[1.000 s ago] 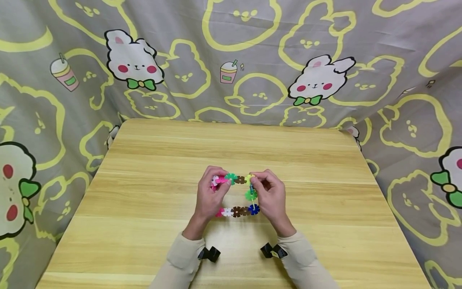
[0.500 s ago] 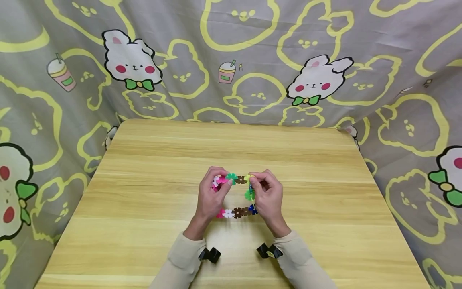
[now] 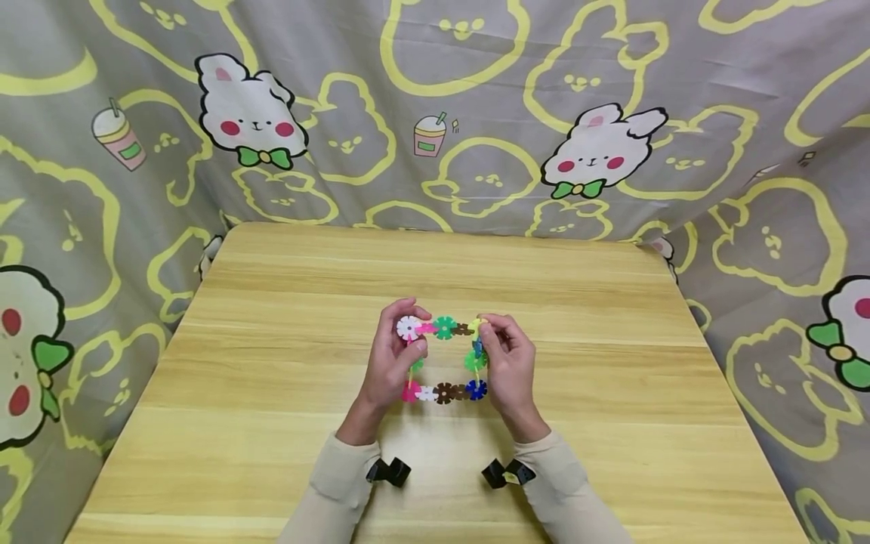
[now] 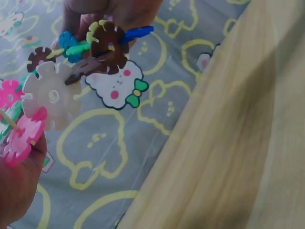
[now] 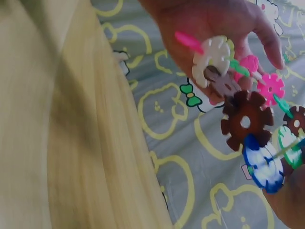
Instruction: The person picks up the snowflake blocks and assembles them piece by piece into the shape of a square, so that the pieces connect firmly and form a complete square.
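Two hands hold one square frame of snap-together plastic discs [image 3: 443,360], raised just above the middle of the surface [image 3: 272,363]. Left hand [image 3: 390,366] has its grip pinching the far-left corner at the white disc [image 3: 408,327]; right hand [image 3: 506,366] pinches the far-right corner by the yellow disc [image 3: 475,325].

Risks, my read:
- Joints are only slotted. Any twist between the two corners likely pops one, probably along the near row of pink, white, brown and blue discs [image 3: 445,392], which hangs unsupported.
- A squeeze inward could fold the frame flat.
- Loose discs would roll.

Room: bare wood on all sides, edges well apart from the hands. Rabbit-print cloth [image 3: 435,113] drapes past the far, left and right edges.
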`<act>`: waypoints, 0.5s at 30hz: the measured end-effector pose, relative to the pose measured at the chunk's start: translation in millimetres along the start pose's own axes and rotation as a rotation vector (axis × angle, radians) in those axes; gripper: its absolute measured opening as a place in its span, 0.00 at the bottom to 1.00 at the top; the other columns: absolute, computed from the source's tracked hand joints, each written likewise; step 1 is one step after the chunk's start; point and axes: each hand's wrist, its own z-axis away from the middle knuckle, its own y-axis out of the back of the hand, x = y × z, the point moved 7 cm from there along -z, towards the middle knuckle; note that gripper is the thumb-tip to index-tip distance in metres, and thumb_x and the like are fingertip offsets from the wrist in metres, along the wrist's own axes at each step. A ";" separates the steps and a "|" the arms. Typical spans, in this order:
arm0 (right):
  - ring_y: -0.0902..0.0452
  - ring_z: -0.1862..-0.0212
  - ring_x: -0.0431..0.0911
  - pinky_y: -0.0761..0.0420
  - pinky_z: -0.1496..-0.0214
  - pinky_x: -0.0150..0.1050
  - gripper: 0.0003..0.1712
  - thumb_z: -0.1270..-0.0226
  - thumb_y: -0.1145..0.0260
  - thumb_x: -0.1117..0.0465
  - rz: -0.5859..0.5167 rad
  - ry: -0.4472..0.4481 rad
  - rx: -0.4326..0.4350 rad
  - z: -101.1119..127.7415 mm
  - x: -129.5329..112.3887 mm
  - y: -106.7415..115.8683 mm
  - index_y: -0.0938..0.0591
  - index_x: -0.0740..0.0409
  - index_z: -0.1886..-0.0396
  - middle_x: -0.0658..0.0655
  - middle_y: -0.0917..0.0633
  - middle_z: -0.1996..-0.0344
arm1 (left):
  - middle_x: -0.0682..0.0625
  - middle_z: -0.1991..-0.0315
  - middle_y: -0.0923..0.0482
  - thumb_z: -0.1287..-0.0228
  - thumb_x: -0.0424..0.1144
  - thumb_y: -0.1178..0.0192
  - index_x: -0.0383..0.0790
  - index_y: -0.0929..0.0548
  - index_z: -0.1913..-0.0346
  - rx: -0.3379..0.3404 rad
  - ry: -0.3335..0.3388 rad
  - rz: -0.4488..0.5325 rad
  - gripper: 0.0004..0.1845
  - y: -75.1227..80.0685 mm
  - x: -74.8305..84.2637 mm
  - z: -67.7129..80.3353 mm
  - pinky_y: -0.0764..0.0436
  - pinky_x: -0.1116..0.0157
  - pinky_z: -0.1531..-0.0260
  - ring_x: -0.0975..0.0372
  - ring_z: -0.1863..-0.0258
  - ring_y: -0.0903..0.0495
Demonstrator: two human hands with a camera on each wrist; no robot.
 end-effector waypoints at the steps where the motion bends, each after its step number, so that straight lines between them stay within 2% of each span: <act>1: 0.36 0.77 0.37 0.33 0.77 0.26 0.13 0.38 0.42 0.64 -0.014 -0.006 0.006 0.3 0.1 -0.7 0.24 0.72 0.60 0.51 0.27 0.75 | 0.32 0.53 0.38 0.46 0.22 0.53 0.31 0.44 0.40 0.002 -0.009 0.023 0.28 0.4 -1.1 0.1 0.28 0.73 0.74 0.66 0.72 0.34; 3: 0.35 0.76 0.37 0.33 0.76 0.25 0.14 0.38 0.42 0.64 -0.042 -0.012 0.021 1.2 0.0 -2.1 0.25 0.73 0.60 0.51 0.27 0.75 | 0.34 0.54 0.38 0.45 0.22 0.53 0.32 0.42 0.41 0.021 -0.002 0.018 0.26 1.2 -3.3 0.3 0.28 0.74 0.73 0.66 0.72 0.33; 5: 0.34 0.75 0.37 0.32 0.75 0.25 0.14 0.38 0.42 0.64 -0.058 -0.012 0.038 2.3 -0.8 -3.2 0.25 0.74 0.59 0.50 0.26 0.74 | 0.38 0.55 0.36 0.43 0.23 0.53 0.34 0.38 0.43 0.060 0.035 -0.035 0.23 2.2 -5.0 0.6 0.29 0.75 0.75 0.67 0.73 0.33; 9: 0.33 0.74 0.37 0.31 0.74 0.24 0.14 0.39 0.41 0.65 -0.076 -0.005 0.070 4.5 -1.1 -4.7 0.24 0.73 0.59 0.51 0.26 0.74 | 0.40 0.56 0.33 0.42 0.19 0.54 0.34 0.34 0.46 0.129 0.116 -0.175 0.21 0.5 2.5 0.0 0.35 0.75 0.87 0.69 0.83 0.38; 12: 0.33 0.74 0.37 0.31 0.73 0.24 0.14 0.40 0.40 0.65 -0.078 0.007 0.092 5.7 -0.5 -5.7 0.23 0.72 0.59 0.51 0.27 0.74 | 0.37 0.56 0.33 0.43 0.17 0.56 0.32 0.33 0.47 0.153 0.131 -0.254 0.20 -2.6 10.4 -0.9 0.41 0.75 0.91 0.69 0.87 0.43; 15: 0.33 0.74 0.37 0.31 0.74 0.24 0.14 0.41 0.39 0.65 -0.076 0.021 0.109 6.1 -0.1 -5.9 0.23 0.72 0.59 0.51 0.27 0.75 | 0.38 0.56 0.32 0.43 0.17 0.57 0.32 0.33 0.47 0.164 0.118 -0.311 0.21 -4.2 12.3 -1.2 0.43 0.75 0.92 0.70 0.89 0.45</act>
